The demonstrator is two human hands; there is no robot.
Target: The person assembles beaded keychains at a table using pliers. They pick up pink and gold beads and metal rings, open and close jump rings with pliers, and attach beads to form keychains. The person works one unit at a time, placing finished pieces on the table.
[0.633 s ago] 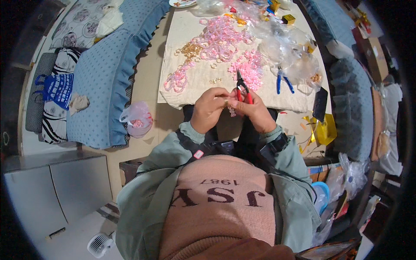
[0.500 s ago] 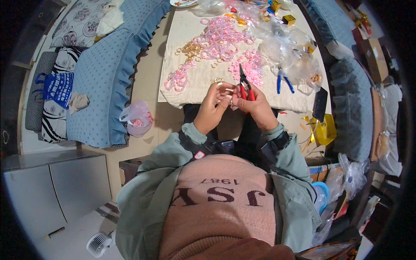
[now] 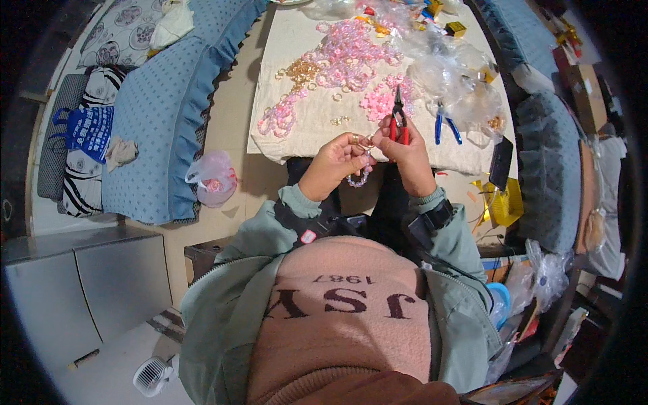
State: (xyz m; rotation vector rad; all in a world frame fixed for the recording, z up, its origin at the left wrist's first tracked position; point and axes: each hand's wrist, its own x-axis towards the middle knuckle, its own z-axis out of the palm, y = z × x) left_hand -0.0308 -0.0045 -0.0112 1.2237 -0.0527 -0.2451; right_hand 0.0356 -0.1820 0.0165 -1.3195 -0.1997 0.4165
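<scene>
A person's two bare hands meet just off the near edge of a cloth-covered bench (image 3: 266, 74). Compared with half a second earlier, the hands have opened apart slightly, and a short bead strand (image 3: 360, 181), mostly hidden then, now hangs in plain view below the fingers, curving in a loop of pale lilac and pink. The left hand (image 3: 331, 165) has its fingers pinched on the strand's upper end, by what looks like a gold ring (image 3: 365, 142); the right hand (image 3: 410, 155) grips red-handled pliers (image 3: 399, 125), tips pointing away from the body, its thumb close to the ring. The change seems to leave the joining end between the two hands easier to reach, though whether it is fastened cannot be told. Beyond the hands lie a few small gold pieces (image 3: 341, 121), loose pink beads (image 3: 379, 102), a heap of pink bead strands (image 3: 344, 57) and a cluster of gold rings (image 3: 304, 73). Blue-handled pliers (image 3: 447, 127) rest to the right, and clear plastic bags (image 3: 445, 74) crowd that side, cutting into the working space; nothing blocks the gap between the hands.
</scene>
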